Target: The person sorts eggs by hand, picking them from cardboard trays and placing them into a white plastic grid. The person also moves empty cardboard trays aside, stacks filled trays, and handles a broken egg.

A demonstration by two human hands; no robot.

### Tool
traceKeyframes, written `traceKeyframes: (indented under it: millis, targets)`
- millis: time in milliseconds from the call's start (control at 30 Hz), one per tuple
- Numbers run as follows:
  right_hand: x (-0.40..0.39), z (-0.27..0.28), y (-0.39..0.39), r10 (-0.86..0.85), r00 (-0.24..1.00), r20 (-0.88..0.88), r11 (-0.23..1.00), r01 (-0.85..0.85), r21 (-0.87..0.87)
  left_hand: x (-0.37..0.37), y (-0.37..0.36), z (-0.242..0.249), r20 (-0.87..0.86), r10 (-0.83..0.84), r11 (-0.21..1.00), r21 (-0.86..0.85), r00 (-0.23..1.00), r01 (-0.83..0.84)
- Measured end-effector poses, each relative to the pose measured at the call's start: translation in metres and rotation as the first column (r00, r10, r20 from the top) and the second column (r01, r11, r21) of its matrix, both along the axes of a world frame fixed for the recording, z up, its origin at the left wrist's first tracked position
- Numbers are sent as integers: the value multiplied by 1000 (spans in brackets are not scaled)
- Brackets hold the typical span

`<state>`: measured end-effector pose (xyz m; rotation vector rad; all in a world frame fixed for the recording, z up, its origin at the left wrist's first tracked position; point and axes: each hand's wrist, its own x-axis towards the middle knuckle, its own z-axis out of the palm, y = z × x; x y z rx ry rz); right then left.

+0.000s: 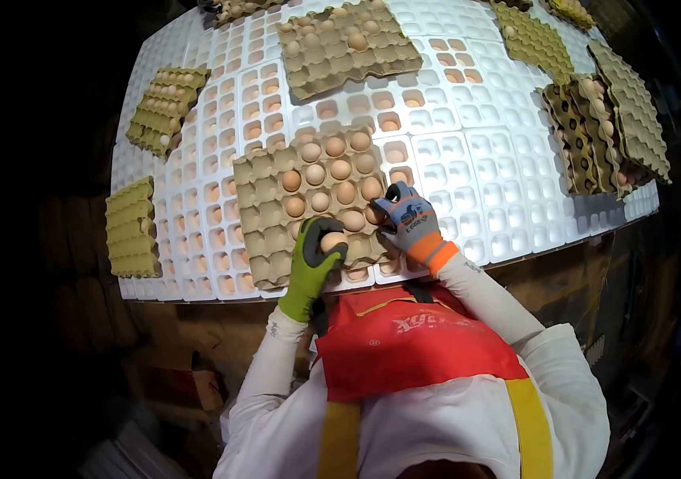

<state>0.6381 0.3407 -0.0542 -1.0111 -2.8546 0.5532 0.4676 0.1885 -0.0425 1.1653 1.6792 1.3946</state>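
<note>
In a green glove with dark fingers, my left hand (313, 267) is curled round a brown egg (333, 242) above the near part of a cardboard egg tray (264, 263). My right hand (413, 221), in a grey-blue and orange glove, has its fingers closed on another egg (373, 214) at the tray's right edge; the fingertips cover part of that egg. Several brown and pale eggs, such as a middle egg (346, 191), sit in the tray's cups. The left columns and near corner of the tray show bare cups.
White moulded trays (444, 160) cover the table, many of their pockets holding eggs. A cardboard tray with eggs (348, 48) lies farther back. Yellowish trays (166, 108) (131, 227) stand at left, and stacked trays (596, 132) of eggs at right.
</note>
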Motion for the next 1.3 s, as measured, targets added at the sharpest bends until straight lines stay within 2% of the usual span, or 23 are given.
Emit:
traceKeyframes:
  millis: [33, 67, 133, 167, 200, 267, 300, 333, 367, 400, 433, 500, 533, 600, 633, 667, 700, 800, 833, 967, 1167, 1267, 1300]
  targets:
    - [-1, 0, 1, 2, 1000, -24, 999, -3, -49, -6, 1, 1, 277, -4, 993, -111, 961, 36]
    - [3, -8, 3, -49, 977, -207, 983, 11, -181, -7, 5, 1, -64, -79, 988, -138, 995, 70]
    - [23, -20, 10, -193, 837, -511, 906, -48, -421, -2, 30, 17, -670, -202, 975, -206, 715, 83]
    - [37, -17, 9, -586, 746, -316, 425, -49, -904, 1, 37, 9, -802, -296, 953, -286, 519, 101]
    - [48, -11, 14, -686, 676, -268, 227, -151, -962, 7, 38, -8, -840, -278, 958, -276, 466, 73]
    - [45, 0, 17, -747, 571, -341, 221, -270, -937, 13, 42, -36, -908, -259, 964, -263, 330, 34]
    - [32, 16, 21, -655, 648, -390, 440, -93, -893, 10, 45, -21, -832, -377, 919, -392, 407, 49]
    - [26, 6, 32, -598, 754, -271, 381, -30, -924, 5, 42, -6, -727, -332, 929, -363, 601, 74]
    - [17, -4, 38, -326, 853, -408, 809, 29, -587, -4, 36, 7, -584, -282, 939, -331, 761, 94]
    - [4, -8, 39, -32, 931, -363, 997, 4, -79, -14, 29, 14, -408, -234, 947, -302, 883, 112]
    - [-12, 5, 35, -58, 998, -10, 995, 57, -85, -26, 16, 5, 230, -68, 923, -356, 971, 148]
    - [-34, 10, 37, -40, 980, 194, 999, 45, -25, -26, 10, 25, 679, 14, 996, -70, 734, 46]
    - [-36, 5, 38, -36, 975, 220, 998, 46, -37, -26, 10, 33, 652, 13, 1000, -29, 758, 8]
    - [-17, -24, 45, -72, 967, -244, 990, 39, -139, -35, 24, 27, 548, 13, 985, -150, 837, 83]
    - [-12, -5, 49, -214, 957, -197, 906, 120, -405, -34, 38, 34, 12, -53, 979, -198, 999, 54]
    - [-6, -24, 48, -509, 779, -366, 586, 2, -810, -32, 54, 40, -525, -119, 975, -224, 843, -2]
    - [5, -34, 53, -631, 722, -285, 338, -76, -938, -31, 63, 31, -748, -98, 989, -148, 657, -21]
    - [28, -25, 47, -765, 625, -155, -194, -453, -870, -22, 88, -17, -903, -152, 977, -198, 402, -76]
    - [31, -14, 35, -635, 644, -427, 246, -355, -902, -20, 90, -20, -949, -110, 988, -136, 296, -71]
    - [56, -12, 16, -599, 622, -504, 371, -342, -863, 2, 81, -11, -932, -241, 936, -297, 272, -189]
    - [94, -20, 11, -740, 634, -225, -83, -418, -905, -9, 91, -4, -883, -331, 922, -378, 334, -84]
    - [116, -2, 7, -723, 548, -421, 191, -427, -884, -10, 98, -17, -868, -332, 894, -414, 369, -172]
    - [130, -19, 14, -792, 548, -271, 36, -400, -916, -9, 100, -5, -844, -367, 870, -460, 391, -177]
